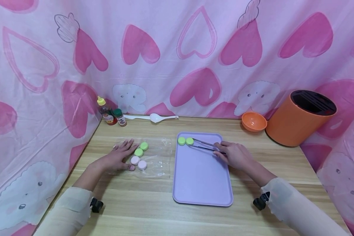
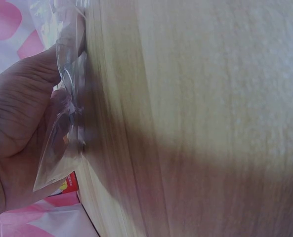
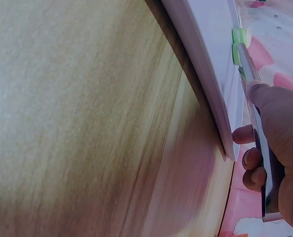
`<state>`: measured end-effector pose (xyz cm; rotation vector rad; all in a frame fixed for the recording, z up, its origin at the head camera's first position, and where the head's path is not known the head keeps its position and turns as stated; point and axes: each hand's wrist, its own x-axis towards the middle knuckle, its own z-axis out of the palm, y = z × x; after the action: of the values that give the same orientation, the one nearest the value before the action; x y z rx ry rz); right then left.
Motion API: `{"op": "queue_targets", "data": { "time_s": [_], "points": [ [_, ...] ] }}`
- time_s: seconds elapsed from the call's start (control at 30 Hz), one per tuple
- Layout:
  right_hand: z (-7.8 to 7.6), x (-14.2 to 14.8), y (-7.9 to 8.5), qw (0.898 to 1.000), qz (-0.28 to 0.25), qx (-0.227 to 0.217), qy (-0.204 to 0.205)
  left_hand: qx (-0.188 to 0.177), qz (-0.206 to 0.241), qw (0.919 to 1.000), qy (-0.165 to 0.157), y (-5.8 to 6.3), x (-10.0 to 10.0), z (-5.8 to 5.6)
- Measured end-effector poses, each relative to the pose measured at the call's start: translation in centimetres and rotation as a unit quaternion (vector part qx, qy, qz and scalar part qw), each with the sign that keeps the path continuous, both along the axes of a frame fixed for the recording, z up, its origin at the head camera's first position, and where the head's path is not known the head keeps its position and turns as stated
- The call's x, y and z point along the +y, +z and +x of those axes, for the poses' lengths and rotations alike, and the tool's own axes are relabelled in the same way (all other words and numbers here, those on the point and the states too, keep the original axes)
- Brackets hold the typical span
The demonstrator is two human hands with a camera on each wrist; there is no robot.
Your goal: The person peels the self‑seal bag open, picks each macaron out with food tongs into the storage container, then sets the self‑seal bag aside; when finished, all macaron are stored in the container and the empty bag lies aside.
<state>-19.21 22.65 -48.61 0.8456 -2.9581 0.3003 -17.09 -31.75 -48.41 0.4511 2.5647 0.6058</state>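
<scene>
The left hand [image 1: 122, 156], fingers spread, rests on the plastic bag [image 1: 157, 164], probably steadying it, four macarons [image 1: 139, 152] alongside; the right hand [image 1: 234, 154] grips tongs [image 1: 205, 148], tips at a green macaron [image 1: 189, 141] leftward on the tray [image 1: 202, 177].

Table [image 1: 135, 203]: light wood grain. Directly on it: purple tray [image 1: 202, 177] lying flat, right of centre; clear plastic sheet [image 1: 160, 160], wrinkled, just left of tray. Back edge, left to right: syrup bottle [image 1: 108, 116], upright, yellow cap; spice jar [image 1: 121, 120] beside it, green lid; white utensil [image 1: 137, 117]; white spoon [image 1: 155, 118]. Back right: orange bowl [image 1: 254, 123], knife block [image 1: 289, 126] right next to it, also orange.
</scene>
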Motion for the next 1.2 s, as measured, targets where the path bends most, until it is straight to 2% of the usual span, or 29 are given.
{"op": "queue_targets", "data": {
  "time_s": [0.27,0.47,0.77,1.0,1.2],
  "points": [
    [0.1,0.0,0.4,1.000,-0.011,-0.010,-0.011,0.002,0.003,1.0000,-0.003,0.0,0.0,0.0],
    [0.2,-0.5,0.8,1.000,-0.019,0.003,-0.008,0.002,-0.002,1.0000,-0.005,-0.1,-0.2,-0.1],
    [0.2,-3.0,1.5,0.998,-0.016,0.044,0.044,-0.003,0.000,1.0000,-0.003,-0.1,-0.2,0.0],
    [-0.2,-5.3,1.5,0.991,-0.008,0.088,0.103,-0.001,0.001,1.0000,-0.007,0.0,-0.3,-0.1],
    [-0.3,-7.7,1.6,0.988,0.001,0.086,0.129,-0.005,-0.003,1.0000,-0.007,-0.1,-0.4,-0.1]
  ]
}}
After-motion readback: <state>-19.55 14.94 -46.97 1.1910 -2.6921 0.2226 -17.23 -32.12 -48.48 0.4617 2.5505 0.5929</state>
